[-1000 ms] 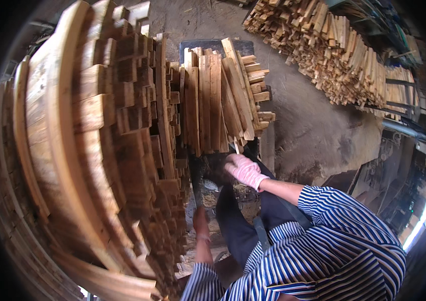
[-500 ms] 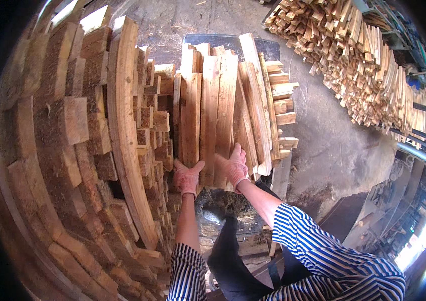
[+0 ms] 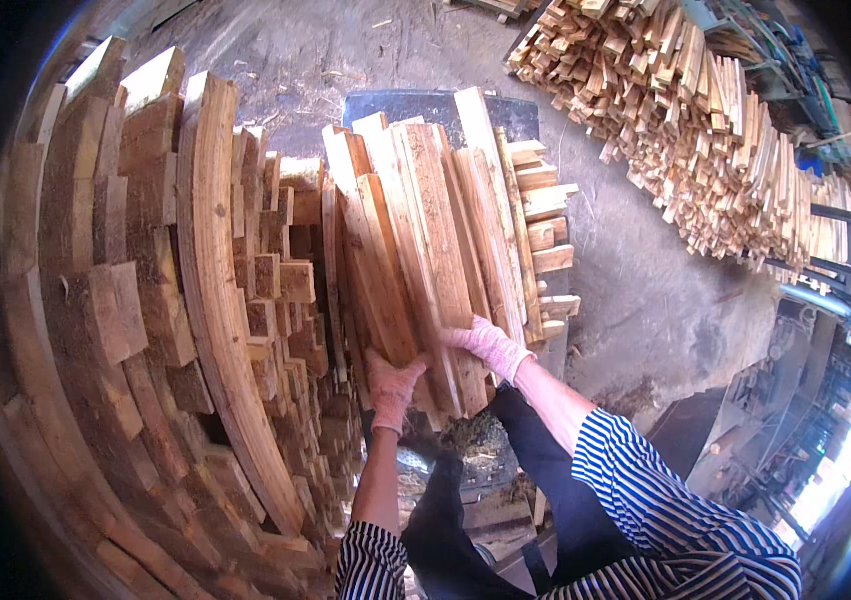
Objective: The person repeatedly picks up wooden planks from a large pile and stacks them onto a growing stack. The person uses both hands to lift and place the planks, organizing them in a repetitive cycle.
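Observation:
Pink knitted gloves cover both of my hands. My left hand [image 3: 395, 390] grips the near end of the wooden boards [image 3: 437, 220], its thumb reaching right across them and its fingers mostly hidden by the wood. My right hand [image 3: 490, 347] closes around the right side of the same boards, close to their near end. These long boards lie slanted, their near ends toward my body, on top of a stack of cut wood [image 3: 552, 260]. One more long board [image 3: 493, 190] rests on that stack just right of the held ones.
A tall stack of boards [image 3: 160, 290] rises close on my left, a long curved-looking board [image 3: 213, 250] along its edge. At the far right lies a big pile of cut sticks [image 3: 685, 120] against metal bars [image 3: 835, 265]. Concrete floor [image 3: 645, 260] runs between.
The held boards have come nearer to me and turned, near ends swinging right. Both hands moved with them, down and slightly right. The whole view has shifted a little.

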{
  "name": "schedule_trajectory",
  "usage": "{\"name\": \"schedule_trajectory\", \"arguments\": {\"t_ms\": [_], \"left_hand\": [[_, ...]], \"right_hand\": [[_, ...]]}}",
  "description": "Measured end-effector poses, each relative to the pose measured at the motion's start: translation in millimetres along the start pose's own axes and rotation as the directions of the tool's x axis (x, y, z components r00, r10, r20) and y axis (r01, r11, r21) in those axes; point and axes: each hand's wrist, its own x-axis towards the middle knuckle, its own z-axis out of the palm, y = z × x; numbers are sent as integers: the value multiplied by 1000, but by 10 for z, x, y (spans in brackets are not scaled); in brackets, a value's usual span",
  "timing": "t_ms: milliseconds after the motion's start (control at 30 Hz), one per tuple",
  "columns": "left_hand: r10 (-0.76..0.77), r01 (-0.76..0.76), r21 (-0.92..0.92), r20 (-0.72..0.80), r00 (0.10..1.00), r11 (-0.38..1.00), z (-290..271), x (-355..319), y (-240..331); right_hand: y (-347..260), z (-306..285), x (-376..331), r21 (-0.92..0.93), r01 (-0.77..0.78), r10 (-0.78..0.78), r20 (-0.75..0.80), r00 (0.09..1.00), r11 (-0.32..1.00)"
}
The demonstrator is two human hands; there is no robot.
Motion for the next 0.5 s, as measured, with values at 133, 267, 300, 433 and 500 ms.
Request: {"name": "schedule_trajectory", "arguments": {"t_ms": [133, 267, 300, 433, 500], "left_hand": [[-37, 44, -41, 150, 988, 998, -237, -209, 310], [32, 39, -318, 216, 976, 947, -471, -904, 573], [44, 68, -432, 245, 969, 899, -407, -948, 476], [91, 181, -743, 309, 947, 644, -81, -713, 612], [125, 341, -840, 426, 896, 422, 71, -385, 326]], "right_hand": [[-132, 20, -315, -47, 43, -41, 44, 998, 998], [-153, -108, -881, 308, -33, 1, 104, 995, 951], [-120, -214, -830, 373, -93, 26, 181, 983, 923], [-208, -282, -700, 373, 43, -42, -12, 999, 927], [-609, -84, -700, 247, 91, -94, 0, 996, 965]]}}
